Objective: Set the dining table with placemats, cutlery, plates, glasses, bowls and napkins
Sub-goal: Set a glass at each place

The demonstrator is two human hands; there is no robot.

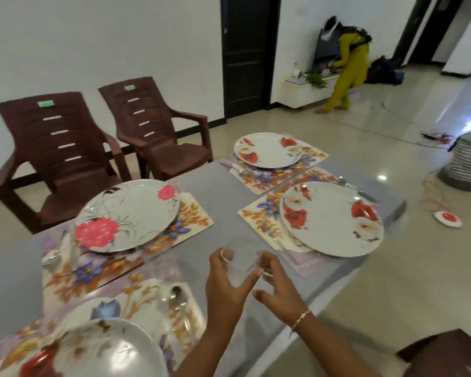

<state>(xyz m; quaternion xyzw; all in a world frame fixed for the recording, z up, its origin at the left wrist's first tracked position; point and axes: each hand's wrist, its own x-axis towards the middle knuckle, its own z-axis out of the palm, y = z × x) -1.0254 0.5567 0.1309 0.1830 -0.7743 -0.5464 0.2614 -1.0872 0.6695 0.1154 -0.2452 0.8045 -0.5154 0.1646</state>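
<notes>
Gripping clear glass (pixel 241 265) between left hand (pixel 226 284) and right hand (pixel 279 287), above grey table (pixel 215 191)

A home's open dining and living area.

A grey dining table (pixel 215 191) carries floral placemats (pixel 258 183) and flowered plates (pixel 267 151). Two brown plastic armchairs (pixel 65 159) stand by a white wall (pixel 92 36), beside a dark door (pixel 245 55). Across the glossy tiled floor (pixel 392 268), a low white TV unit (pixel 302 93) holds a screen (pixel 326 47) and a small plant (pixel 317 80), and a person (pixel 351 63) in yellow-green clothes bends over it. A striped basket (pixel 468 164) sits on the floor at the right.
</notes>
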